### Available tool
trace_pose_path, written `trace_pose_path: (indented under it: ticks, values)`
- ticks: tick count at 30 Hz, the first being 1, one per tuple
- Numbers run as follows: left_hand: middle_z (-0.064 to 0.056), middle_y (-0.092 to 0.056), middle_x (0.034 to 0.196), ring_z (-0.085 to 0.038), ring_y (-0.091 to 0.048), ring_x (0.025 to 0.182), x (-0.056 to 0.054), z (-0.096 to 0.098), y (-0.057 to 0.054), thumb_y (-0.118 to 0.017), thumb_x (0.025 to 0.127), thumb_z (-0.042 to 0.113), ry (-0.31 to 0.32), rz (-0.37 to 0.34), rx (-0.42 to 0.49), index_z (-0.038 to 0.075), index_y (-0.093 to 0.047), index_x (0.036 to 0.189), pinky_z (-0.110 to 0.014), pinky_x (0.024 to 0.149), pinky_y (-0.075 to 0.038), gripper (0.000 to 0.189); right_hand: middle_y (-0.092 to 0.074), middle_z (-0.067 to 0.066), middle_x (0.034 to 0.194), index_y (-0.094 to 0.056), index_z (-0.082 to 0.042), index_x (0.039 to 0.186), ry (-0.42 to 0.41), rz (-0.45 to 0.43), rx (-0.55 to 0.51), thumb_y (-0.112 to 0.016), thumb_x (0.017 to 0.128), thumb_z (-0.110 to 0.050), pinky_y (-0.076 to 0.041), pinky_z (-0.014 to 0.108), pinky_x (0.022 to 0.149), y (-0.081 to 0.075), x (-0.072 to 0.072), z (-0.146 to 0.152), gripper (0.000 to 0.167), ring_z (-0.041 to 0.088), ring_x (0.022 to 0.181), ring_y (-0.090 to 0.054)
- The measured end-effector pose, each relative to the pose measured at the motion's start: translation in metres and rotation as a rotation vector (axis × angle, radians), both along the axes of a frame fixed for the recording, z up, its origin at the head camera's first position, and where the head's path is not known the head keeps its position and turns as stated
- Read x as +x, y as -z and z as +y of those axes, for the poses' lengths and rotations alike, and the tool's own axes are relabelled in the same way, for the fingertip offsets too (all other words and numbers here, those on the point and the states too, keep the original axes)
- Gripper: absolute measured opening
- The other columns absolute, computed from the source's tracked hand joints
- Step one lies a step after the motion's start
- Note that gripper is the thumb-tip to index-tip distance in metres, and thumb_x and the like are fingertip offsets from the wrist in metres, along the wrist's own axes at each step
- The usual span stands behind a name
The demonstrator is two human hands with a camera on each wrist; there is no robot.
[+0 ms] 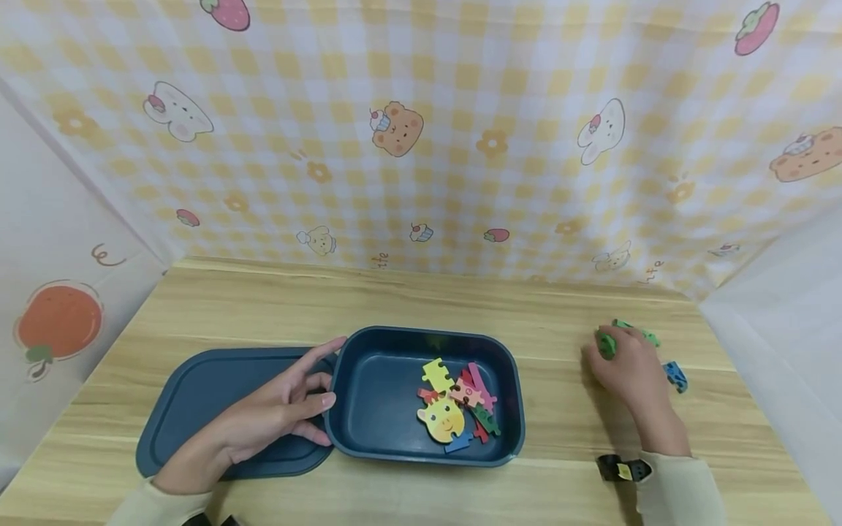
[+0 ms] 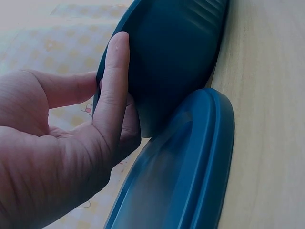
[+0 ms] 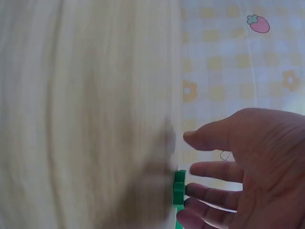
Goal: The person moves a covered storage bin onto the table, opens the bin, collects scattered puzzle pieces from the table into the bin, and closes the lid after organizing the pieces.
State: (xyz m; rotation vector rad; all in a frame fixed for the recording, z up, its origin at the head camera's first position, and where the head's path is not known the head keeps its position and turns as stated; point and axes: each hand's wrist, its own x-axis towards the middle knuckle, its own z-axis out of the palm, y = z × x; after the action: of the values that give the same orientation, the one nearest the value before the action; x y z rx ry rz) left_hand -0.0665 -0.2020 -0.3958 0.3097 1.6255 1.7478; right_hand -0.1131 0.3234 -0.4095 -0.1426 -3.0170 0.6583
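The left hand (image 1: 279,409) grips the left end of a dark blue box (image 1: 421,456), its thumb at the rim and fingers (image 2: 116,76) along the outer wall. Inside the box, toward the right, lie several colorful puzzle pieces, among them a yellow animal-face piece (image 1: 442,420) and a plain yellow one (image 1: 437,375). At the right of the table, the right hand (image 1: 631,372) reaches down over green puzzle pieces. Its fingertips are right at a green piece (image 3: 179,188), with the thumb held apart from the fingers.
A dark blue lid (image 1: 197,402) lies flat left of the box, under the left forearm. Beyond the right hand are another green piece (image 1: 647,337) and a blue piece (image 1: 675,375). A checkered cloth (image 1: 460,168) hangs behind the wooden table (image 1: 559,497).
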Motion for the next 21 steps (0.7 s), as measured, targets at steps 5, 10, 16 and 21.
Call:
trace_pose_path:
  ticks: [5, 10, 16, 21]
  values:
    - [-0.013, -0.044, 0.120, -0.021, -0.064, 0.102, 0.0002, -0.0005, -0.0010, -0.055, 0.111, 0.015, -0.005, 0.001, -0.002, 0.033, -0.001, 0.171, -0.045, 0.087, -0.067, 0.083, -0.047, 0.041, 0.150, -0.063, 0.007, 0.136, 0.023, -0.017, 0.019, -0.064, 0.103, -0.026, -0.049, 0.077, 0.096, 0.0010, -0.0004, -0.0009, 0.047, 0.063, 0.132, -0.047]
    - [-0.012, -0.040, 0.119, -0.020, -0.061, 0.101, -0.0006, 0.0018, -0.0013, -0.055, 0.111, 0.016, 0.003, 0.004, -0.008, 0.033, 0.000, 0.171, -0.045, 0.087, -0.067, 0.083, -0.046, 0.044, 0.146, -0.059, 0.010, 0.140, 0.095, -0.043, 0.058, -0.066, 0.102, -0.029, -0.049, 0.075, 0.095, 0.0020, 0.0030, 0.0036, 0.054, 0.065, 0.131, -0.044]
    - [-0.013, -0.043, 0.120, -0.020, -0.063, 0.102, -0.0011, 0.0023, -0.0018, -0.055, 0.111, 0.015, 0.002, 0.002, 0.003, 0.032, -0.001, 0.171, -0.045, 0.087, -0.067, 0.083, -0.046, 0.040, 0.150, -0.066, 0.006, 0.131, 0.115, -0.039, 0.014, -0.067, 0.103, -0.027, -0.046, 0.076, 0.098, 0.0039, 0.0032, 0.0060, 0.043, 0.065, 0.134, -0.041]
    - [-0.013, -0.044, 0.120, -0.021, -0.063, 0.102, -0.0005, 0.0007, -0.0004, -0.055, 0.111, 0.015, 0.002, -0.001, 0.003, 0.032, -0.001, 0.171, -0.045, 0.087, -0.067, 0.083, -0.052, 0.035, 0.151, -0.072, 0.006, 0.119, 0.070, 0.022, -0.001, -0.068, 0.101, -0.015, -0.055, 0.065, 0.086, 0.0065, 0.0017, 0.0035, 0.028, 0.060, 0.129, -0.052]
